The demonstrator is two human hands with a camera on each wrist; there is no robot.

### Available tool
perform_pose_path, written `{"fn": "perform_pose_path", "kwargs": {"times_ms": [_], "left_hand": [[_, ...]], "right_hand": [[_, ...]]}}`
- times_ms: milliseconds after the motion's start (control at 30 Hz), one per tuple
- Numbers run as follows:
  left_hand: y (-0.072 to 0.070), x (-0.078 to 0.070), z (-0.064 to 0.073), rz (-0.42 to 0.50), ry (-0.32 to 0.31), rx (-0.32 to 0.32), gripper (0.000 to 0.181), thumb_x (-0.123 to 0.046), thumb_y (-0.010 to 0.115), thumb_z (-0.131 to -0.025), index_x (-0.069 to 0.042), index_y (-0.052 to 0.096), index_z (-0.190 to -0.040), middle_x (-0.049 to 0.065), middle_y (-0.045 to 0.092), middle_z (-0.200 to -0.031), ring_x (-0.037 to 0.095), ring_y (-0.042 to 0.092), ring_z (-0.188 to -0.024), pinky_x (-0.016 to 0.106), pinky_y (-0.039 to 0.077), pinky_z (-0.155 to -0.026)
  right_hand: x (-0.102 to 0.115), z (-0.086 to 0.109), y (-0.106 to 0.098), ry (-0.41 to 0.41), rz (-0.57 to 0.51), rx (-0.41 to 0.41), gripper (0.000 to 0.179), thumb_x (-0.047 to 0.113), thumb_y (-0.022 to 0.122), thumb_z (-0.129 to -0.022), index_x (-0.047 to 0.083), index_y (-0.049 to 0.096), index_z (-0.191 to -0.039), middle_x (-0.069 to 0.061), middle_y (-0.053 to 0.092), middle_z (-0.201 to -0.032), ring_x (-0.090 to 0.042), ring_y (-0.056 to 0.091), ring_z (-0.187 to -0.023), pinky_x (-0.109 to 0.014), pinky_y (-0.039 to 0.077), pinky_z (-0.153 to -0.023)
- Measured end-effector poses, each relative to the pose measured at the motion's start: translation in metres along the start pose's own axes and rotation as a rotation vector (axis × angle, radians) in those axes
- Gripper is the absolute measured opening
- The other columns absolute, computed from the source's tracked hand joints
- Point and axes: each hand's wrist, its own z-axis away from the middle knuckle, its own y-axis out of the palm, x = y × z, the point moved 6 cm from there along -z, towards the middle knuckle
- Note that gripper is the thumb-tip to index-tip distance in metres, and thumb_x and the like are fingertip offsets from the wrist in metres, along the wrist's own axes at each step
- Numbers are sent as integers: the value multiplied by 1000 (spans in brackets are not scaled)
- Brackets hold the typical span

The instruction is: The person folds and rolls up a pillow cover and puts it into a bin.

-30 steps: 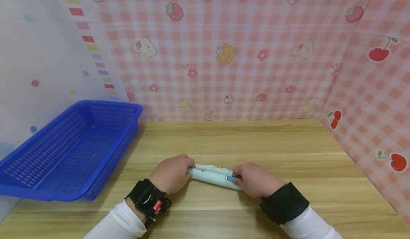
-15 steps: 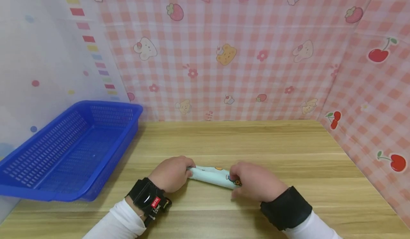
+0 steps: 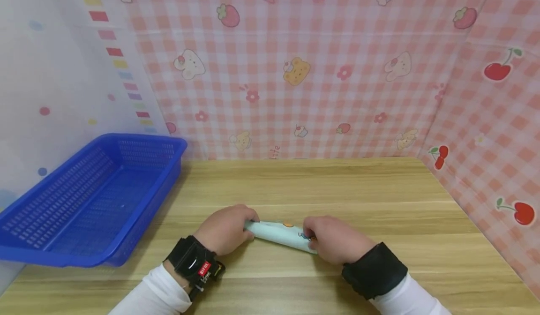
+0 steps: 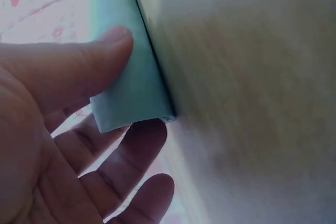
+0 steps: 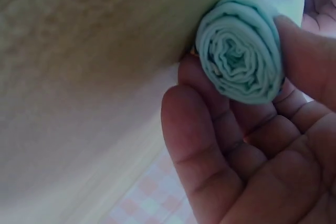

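Note:
A pale mint cloth (image 3: 278, 234), printed with small coloured pictures, lies rolled into a tube on the wooden table (image 3: 320, 183). At its left end my left hand (image 3: 225, 230) holds it, the thumb (image 4: 100, 61) on the near side and fingers behind. My right hand (image 3: 337, 237) grips the opposite end between thumb and fingers. Seen end-on in the right wrist view, the rolled cloth (image 5: 239, 51) shows tight spiral layers. In the left wrist view the cloth (image 4: 131, 90) has a flatter end with a loose edge.
A blue plastic basket (image 3: 147, 198) with perforated sides stands at the left of the table. Pink checked fabric (image 3: 270, 104) covers the back and right walls, and a white printed sheet (image 3: 38, 71) hangs at the left.
The right fingers have loosened briefly and closed again on the right end of the cloth. The roll has turned slightly, so its printed pictures show differently. The left hand has hardly moved.

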Motion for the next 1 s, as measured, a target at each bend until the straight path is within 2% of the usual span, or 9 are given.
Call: {"fn": "perform_pose_path", "kwargs": {"times_ms": [200,333,533,667,733,900,1000], "left_hand": [[0,-1,1,-8,-13,0,14,-20,77,-95,-18,79,-109,-2,77,-108,16,69,-98,45,56,-95],[1,-1,2,-4,-30,14,12,-20,75,-96,-18,79,-108,-3,77,-105,15,68,-95,45,56,-94],[-1,-7,4,-60,16,-24,21,-22,80,-93,-15,78,-112,1,75,-112,20,70,-101,44,57,-94],[-1,-7,4,-69,15,-41,15,-20,81,-92,-18,77,-106,-2,75,-106,17,69,-96,42,57,-90],[-1,-6,4,-64,5,-39,10,-20,79,-93,-19,77,-103,-4,76,-102,14,69,-93,41,57,-89],[0,-4,1,-45,0,-16,11,-19,74,-98,-18,77,-108,-4,76,-102,13,68,-91,41,57,-91],[1,-4,1,-42,-4,-2,12,-18,72,-99,-16,77,-110,-3,76,-104,13,68,-92,42,57,-91]], "right_hand": [[-2,-2,0,21,-11,-19,8,10,73,-98,15,68,-100,2,69,-92,-14,56,-77,-38,51,-73],[-1,-1,1,25,-5,-15,8,10,74,-97,16,69,-99,2,69,-90,-15,56,-75,-38,51,-72],[-1,-1,4,14,-22,8,7,9,72,-98,15,68,-99,2,68,-92,-16,56,-77,-38,50,-73],[0,0,4,-22,-18,4,7,10,72,-98,14,68,-100,2,68,-92,-15,56,-77,-38,51,-73],[1,0,2,-39,-22,-4,10,10,75,-96,14,68,-101,2,68,-93,-14,56,-79,-38,51,-74],[6,1,1,-53,-23,-4,28,11,88,-83,16,66,-101,4,66,-92,-14,56,-81,-39,51,-76],[6,1,3,-49,-21,7,29,10,89,-82,16,66,-99,4,67,-91,-14,56,-78,-39,51,-74]]}}
